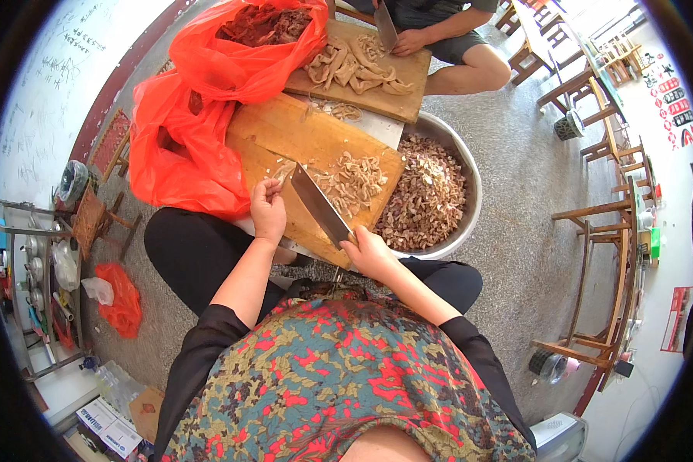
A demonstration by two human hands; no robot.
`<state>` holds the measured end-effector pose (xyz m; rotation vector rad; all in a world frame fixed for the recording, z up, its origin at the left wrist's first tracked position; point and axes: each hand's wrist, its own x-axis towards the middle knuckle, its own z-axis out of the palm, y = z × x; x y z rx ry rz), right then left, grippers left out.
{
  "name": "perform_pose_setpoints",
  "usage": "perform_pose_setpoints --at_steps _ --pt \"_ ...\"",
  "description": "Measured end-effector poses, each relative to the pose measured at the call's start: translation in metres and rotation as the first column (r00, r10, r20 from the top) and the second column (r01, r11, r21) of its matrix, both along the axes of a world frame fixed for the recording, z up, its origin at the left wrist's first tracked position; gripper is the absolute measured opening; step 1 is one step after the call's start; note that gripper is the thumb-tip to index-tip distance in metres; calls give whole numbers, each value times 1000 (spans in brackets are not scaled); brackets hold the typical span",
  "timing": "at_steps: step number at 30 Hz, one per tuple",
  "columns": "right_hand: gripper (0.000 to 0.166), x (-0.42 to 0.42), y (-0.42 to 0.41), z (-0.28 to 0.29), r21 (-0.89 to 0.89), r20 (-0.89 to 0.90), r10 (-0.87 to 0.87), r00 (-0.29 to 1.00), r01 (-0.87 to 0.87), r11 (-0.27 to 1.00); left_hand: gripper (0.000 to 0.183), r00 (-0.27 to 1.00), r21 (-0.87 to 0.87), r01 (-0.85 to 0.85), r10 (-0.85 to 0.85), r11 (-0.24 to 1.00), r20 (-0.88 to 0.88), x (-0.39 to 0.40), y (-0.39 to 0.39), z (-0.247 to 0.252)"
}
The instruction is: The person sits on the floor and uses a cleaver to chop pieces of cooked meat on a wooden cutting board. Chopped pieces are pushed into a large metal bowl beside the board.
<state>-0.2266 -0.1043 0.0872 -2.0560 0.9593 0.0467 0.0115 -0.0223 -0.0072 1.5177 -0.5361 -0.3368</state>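
My right hand [372,254] grips the short wooden handle of a cleaver [319,205]. Its broad steel blade slants up and left over a wooden cutting board [265,130]. My left hand [268,211] is at the board's left side with its fingers curled. Those fingertips are beside a pale strip of meat or offal [284,170]; whether they pinch it is unclear. Right of the blade lies a heap of chopped pale pieces [358,179]. Beyond the board's right edge, a large metal basin [474,190] holds many chopped brown and pale pieces [424,196].
Opposite, another person's hand [411,42] rests by a second cleaver [386,26] on another board [375,107] bearing pale strips [352,66]. Red plastic bags [190,156] crowd the left, the upper one holding dark meat [265,24]. Wooden benches [603,231] stand right.
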Motion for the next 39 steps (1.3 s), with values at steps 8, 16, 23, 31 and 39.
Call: perform_pose_setpoints --at_steps 8,16,23,31,39 --pt "37 -37 -54 4 -75 -38 -320 946 317 945 28 982 152 13 -42 988 186 -5 6 10" --pt "37 -72 -102 15 -434 -5 -430 903 386 814 26 945 164 -15 -39 986 325 -6 0 2" --pt "43 18 -40 17 -2 -32 -189 981 190 982 28 834 230 -136 -14 964 552 -3 3 12" --pt "49 34 -62 -2 17 0 -226 974 226 974 35 795 347 -184 -68 919 602 5 8 6" --pt "41 -80 -115 -25 -171 150 -574 805 593 787 37 861 619 -197 -168 761 480 24 -20 -2"
